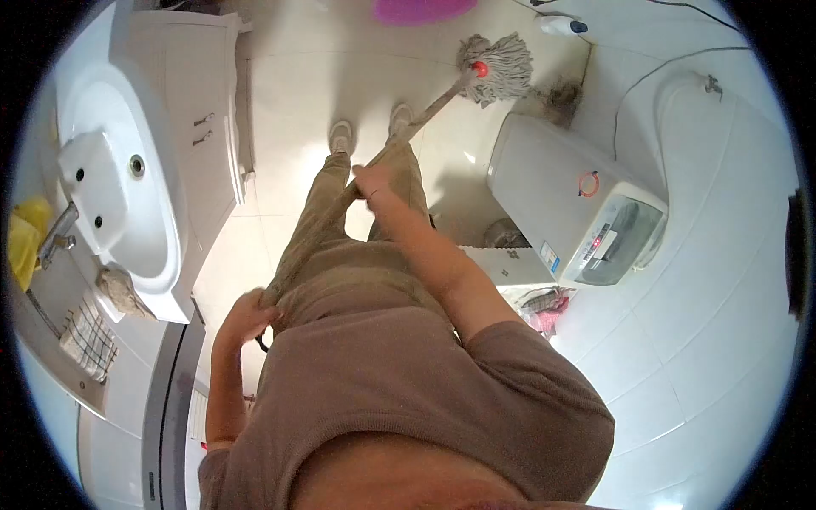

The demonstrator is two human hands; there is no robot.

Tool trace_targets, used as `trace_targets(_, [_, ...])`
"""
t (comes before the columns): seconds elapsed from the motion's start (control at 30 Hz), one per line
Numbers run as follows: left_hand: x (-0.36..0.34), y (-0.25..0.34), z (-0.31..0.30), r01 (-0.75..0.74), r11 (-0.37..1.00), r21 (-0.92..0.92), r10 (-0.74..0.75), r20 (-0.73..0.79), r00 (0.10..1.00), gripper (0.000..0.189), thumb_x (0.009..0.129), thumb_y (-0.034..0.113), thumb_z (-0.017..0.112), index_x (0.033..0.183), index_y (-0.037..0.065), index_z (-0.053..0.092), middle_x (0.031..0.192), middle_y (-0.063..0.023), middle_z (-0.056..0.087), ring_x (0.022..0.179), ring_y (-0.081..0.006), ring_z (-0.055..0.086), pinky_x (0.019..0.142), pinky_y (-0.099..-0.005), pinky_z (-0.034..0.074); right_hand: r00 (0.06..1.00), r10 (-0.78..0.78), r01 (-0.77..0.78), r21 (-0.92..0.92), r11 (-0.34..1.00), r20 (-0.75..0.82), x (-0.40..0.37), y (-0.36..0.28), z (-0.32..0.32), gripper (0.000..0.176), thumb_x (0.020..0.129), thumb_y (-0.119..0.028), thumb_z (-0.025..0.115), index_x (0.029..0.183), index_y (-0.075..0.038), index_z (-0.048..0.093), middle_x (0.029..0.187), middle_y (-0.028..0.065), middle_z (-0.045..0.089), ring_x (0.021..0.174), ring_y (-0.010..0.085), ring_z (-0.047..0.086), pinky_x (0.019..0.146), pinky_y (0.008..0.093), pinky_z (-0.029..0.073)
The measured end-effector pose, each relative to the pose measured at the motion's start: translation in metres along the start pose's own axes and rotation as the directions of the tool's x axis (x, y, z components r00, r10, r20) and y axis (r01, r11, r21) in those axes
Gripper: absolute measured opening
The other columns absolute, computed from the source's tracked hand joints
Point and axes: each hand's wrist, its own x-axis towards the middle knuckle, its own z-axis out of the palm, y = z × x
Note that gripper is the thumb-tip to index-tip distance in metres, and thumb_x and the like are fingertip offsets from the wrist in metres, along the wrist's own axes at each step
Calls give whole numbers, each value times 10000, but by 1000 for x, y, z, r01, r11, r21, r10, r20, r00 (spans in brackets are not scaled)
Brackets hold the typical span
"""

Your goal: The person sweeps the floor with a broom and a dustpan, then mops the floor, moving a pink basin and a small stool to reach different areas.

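Note:
A mop with grey strands (508, 78) and a red collar rests on the tiled floor at the upper right, in the head view. Its long handle (438, 105) slants down and left across the front of my legs. My right hand (372, 181) is closed around the middle of the handle. Lower, beside my left hip, my left hand (250, 316) wraps round the upper end of the handle. The fingers of both hands are partly hidden.
A white washing machine (552, 174) stands at the right, close to the mop. On the left are a washbasin (157, 246) and a white cabinet (183, 81). Part of a purple object (425, 8) shows at the top. A dark patch (561, 98) marks the floor corner.

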Motion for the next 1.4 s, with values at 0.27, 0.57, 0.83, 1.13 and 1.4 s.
trace_targets(0.27, [-18, -89, 58, 80, 957, -278, -104, -73, 992, 185, 652, 74, 685, 764, 5, 556, 593, -8, 493, 496, -117, 462, 454, -281, 380, 988, -103, 113, -83, 990, 117, -117, -42, -4, 647, 725, -231, 656, 1051, 178, 275, 973, 277, 512, 862, 325, 583, 710, 357, 507])
trace_targets(0.57, [69, 35, 100, -48, 950, -308, 59, 28, 998, 264, 652, 84, 579, 894, -22, 572, 603, -31, 529, 470, -101, 472, 427, -254, 377, 965, -262, 252, -325, 911, 12, 10, -109, -120, 562, 690, -299, 627, 1059, 94, 469, 1039, 283, 538, 961, 400, 554, 804, 432, 454])
trace_targets(0.83, [82, 141, 79, -131, 874, -468, 193, 86, 977, 208, 685, 106, 588, 862, 24, 513, 574, 9, 468, 445, -94, 416, 409, -235, 321, 953, -292, 249, -353, 902, -75, 62, -200, -172, 509, 718, -227, 583, 1075, 113, 457, 1040, 288, 547, 950, 402, 565, 803, 409, 475])
trace_targets(1.13, [69, 22, 76, -92, 879, -469, 170, 128, 977, 207, 683, 109, 592, 852, 27, 504, 585, 6, 463, 458, -78, 406, 416, -234, 316, 836, -526, 475, -684, 553, 156, -1, -134, -97, 428, 745, -198, 575, 1029, 117, 516, 917, 257, 612, 861, 361, 616, 761, 416, 490])
trace_targets(1.4, [5, -146, 44, -81, 964, -252, 75, -35, 997, 164, 671, 117, 598, 774, 11, 526, 550, -13, 482, 420, -87, 424, 364, -245, 320, 933, -163, 303, -459, 835, 320, -72, -25, 49, 259, 778, -184, 561, 787, 69, 505, 626, 159, 551, 492, 267, 571, 391, 388, 473])
